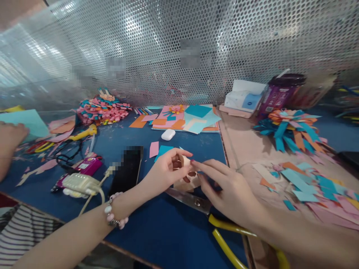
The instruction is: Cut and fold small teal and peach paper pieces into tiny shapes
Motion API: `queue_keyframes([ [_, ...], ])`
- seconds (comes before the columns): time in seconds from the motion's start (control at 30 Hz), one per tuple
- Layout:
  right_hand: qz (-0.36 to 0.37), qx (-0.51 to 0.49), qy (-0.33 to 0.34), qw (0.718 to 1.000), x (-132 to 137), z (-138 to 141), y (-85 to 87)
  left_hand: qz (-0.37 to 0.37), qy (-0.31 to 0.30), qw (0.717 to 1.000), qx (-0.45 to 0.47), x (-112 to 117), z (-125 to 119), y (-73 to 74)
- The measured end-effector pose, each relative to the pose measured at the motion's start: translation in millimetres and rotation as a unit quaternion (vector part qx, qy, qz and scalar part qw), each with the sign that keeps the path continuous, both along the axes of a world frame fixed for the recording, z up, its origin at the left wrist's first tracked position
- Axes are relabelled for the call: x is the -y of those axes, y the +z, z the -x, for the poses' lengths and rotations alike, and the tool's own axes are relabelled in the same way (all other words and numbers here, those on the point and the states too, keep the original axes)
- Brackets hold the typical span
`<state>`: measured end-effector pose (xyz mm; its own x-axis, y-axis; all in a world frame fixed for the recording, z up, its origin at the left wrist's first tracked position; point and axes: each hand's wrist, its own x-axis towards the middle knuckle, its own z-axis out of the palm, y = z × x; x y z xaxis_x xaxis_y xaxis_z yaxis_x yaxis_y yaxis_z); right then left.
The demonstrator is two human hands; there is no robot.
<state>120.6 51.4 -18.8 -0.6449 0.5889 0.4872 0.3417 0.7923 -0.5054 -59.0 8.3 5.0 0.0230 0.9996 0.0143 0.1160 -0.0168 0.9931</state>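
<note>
My left hand [168,170] is closed in a pinch on a small curled piece of cream paper [185,161]. From the other side my right hand [224,185] reaches in, fingers stretched and apart, its index fingertip at the edge of that piece. Under the hands lies more cut cream paper [185,185], partly hidden by the fingers. Large scissors [193,201] with yellow handles lie just below, passing under my right wrist. A black phone [126,170] and a white earbud case [168,135] lie near my left hand.
Stacked coloured paper [196,117] lies at the back, near a pink paper-strip bundle [102,108]. At right are a blue-orange paper pompom [288,129], loose scraps [311,183] and a purple cup [280,93]. Another person's hand [12,136] holds light-blue paper at far left. A cable [102,190] crosses the table.
</note>
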Motion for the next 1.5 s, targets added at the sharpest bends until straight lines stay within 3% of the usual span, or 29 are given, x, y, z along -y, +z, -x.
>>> queue_keyframes([
  [0.1,0.108,-0.041,-0.009,0.993,-1.6,1.6,1.8,-0.007,-0.008,0.999,-0.046,1.5,-0.4,1.3],
  [0.23,0.278,-0.076,0.017,0.957,-4.0,3.0,5.2,-0.022,-0.03,0.995,-0.092,2.7,-0.3,0.4],
  [0.37,0.358,-0.095,0.017,0.929,-7.7,4.4,8.4,-0.045,-0.03,0.993,-0.108,1.9,-0.9,-2.9],
  [0.63,0.363,-0.076,-0.031,0.928,-11.5,4.3,10.1,-0.043,0.039,0.998,-0.008,-4.0,0.6,-11.0],
  [1.0,0.355,-0.067,-0.015,0.932,-11.4,5.2,14.4,-0.05,0.022,0.986,-0.157,-0.8,-1.0,-7.6],
  [1.5,0.352,-0.073,-0.029,0.933,-11.0,7.5,16.4,-0.086,0.007,0.983,-0.165,5.7,-2.9,-9.9],
])
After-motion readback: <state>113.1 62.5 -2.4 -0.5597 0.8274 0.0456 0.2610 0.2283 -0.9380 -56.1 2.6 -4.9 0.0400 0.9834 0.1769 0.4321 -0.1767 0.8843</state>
